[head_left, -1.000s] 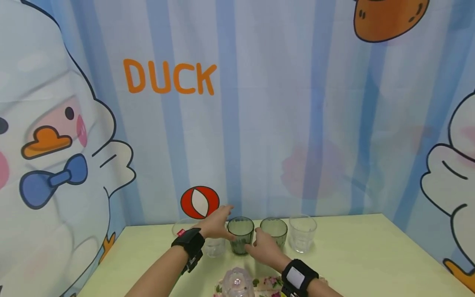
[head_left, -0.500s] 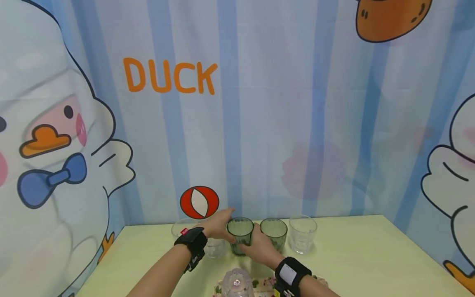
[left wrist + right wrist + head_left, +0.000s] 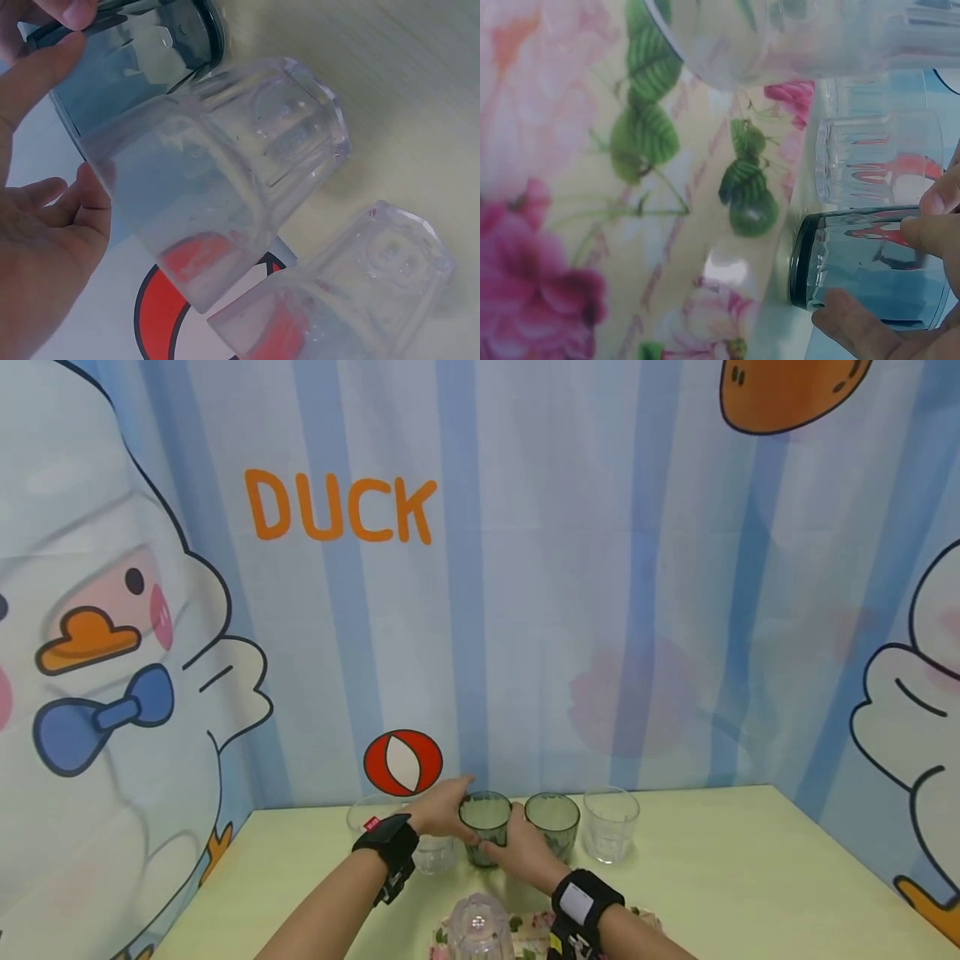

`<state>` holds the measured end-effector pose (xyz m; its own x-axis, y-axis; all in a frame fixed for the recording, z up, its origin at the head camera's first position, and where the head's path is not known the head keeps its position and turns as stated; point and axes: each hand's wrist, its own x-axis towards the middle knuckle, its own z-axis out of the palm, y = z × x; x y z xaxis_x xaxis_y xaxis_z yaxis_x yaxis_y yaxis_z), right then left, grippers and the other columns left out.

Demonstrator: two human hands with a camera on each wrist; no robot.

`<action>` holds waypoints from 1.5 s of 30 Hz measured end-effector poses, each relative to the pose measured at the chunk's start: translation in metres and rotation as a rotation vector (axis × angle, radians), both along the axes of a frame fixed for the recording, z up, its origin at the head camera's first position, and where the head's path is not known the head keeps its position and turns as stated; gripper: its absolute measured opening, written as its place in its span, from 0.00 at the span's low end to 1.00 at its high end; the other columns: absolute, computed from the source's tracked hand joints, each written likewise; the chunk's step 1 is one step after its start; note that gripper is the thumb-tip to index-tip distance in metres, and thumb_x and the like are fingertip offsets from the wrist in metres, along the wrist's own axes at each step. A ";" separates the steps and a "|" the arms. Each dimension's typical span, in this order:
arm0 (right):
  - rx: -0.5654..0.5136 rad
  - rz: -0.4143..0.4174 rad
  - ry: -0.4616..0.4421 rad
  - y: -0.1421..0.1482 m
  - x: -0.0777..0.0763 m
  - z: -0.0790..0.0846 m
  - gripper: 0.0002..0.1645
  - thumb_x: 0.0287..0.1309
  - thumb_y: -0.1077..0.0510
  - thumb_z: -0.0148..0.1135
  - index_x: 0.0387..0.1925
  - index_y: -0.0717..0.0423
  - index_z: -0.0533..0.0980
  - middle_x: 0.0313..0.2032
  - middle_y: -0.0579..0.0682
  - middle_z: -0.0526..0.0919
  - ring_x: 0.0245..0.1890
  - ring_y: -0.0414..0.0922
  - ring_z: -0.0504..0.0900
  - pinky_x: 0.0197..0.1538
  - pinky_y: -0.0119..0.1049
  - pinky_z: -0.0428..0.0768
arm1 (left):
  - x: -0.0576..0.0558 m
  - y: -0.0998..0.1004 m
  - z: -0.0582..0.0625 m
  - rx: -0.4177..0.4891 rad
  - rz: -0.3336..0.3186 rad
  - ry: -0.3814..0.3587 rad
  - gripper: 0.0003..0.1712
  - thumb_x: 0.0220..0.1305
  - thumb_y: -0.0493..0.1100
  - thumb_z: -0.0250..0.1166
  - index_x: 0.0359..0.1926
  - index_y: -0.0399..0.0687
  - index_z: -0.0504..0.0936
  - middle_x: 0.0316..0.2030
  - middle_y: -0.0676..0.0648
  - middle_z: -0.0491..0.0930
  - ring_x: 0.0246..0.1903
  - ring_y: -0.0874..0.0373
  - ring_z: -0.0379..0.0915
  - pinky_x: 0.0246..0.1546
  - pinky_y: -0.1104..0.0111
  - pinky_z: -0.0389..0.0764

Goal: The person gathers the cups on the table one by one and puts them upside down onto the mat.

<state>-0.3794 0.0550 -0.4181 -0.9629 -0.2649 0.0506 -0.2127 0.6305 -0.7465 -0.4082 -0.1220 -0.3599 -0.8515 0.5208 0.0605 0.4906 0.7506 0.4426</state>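
A smoky green glass (image 3: 486, 812) stands upright near the back of the table, between my two hands. My left hand (image 3: 441, 810) holds it from the left, with the thumb (image 3: 45, 79) on the near side and the other fingers partly hidden. From the right, my right hand (image 3: 527, 850) holds the same glass, with thumb and fingers (image 3: 855, 322) against its wall. A second green glass (image 3: 553, 817) stands just right of it, partly behind the right hand. Left of the held glass are two clear glasses, one of them (image 3: 225, 165) close to my left hand.
Another clear glass (image 3: 611, 827) ends the row on the right. In front, a floral tray (image 3: 532, 922) bears a clear faceted glass (image 3: 480, 928) below my forearms. The pale yellow table (image 3: 712, 877) meets a striped duck curtain (image 3: 555, 610) at the back.
My right hand has moved slightly left and closed on the green glass. The left hand has settled against its other side. The glass stays in about the same place.
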 end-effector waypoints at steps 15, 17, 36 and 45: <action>0.019 -0.020 0.013 0.000 0.004 0.007 0.59 0.60 0.47 0.63 0.71 0.74 0.37 0.39 0.65 0.83 0.32 0.52 0.84 0.34 0.42 0.81 | 0.002 -0.002 0.000 0.065 0.006 -0.002 0.51 0.50 0.43 0.75 0.71 0.37 0.57 0.61 0.35 0.72 0.59 0.41 0.71 0.55 0.51 0.79; 0.027 -0.019 0.022 0.000 0.005 0.010 0.59 0.60 0.47 0.63 0.71 0.75 0.37 0.38 0.65 0.83 0.32 0.52 0.84 0.34 0.43 0.81 | 0.001 -0.003 0.000 0.069 0.010 -0.001 0.51 0.50 0.43 0.75 0.71 0.38 0.57 0.61 0.36 0.72 0.60 0.42 0.71 0.55 0.51 0.79; 0.047 -0.016 0.138 0.011 0.013 0.030 0.58 0.55 0.37 0.64 0.70 0.70 0.50 0.51 0.67 0.78 0.46 0.57 0.81 0.40 0.46 0.82 | 0.012 -0.011 0.009 0.211 0.016 -0.008 0.52 0.51 0.49 0.74 0.72 0.44 0.55 0.62 0.38 0.72 0.61 0.44 0.69 0.57 0.50 0.78; 0.039 -0.013 0.141 0.015 0.015 0.036 0.58 0.53 0.32 0.62 0.70 0.66 0.52 0.47 0.62 0.80 0.42 0.52 0.81 0.32 0.38 0.80 | 0.022 -0.012 0.008 0.284 0.030 0.004 0.52 0.54 0.49 0.72 0.73 0.42 0.55 0.63 0.37 0.70 0.61 0.42 0.68 0.56 0.50 0.78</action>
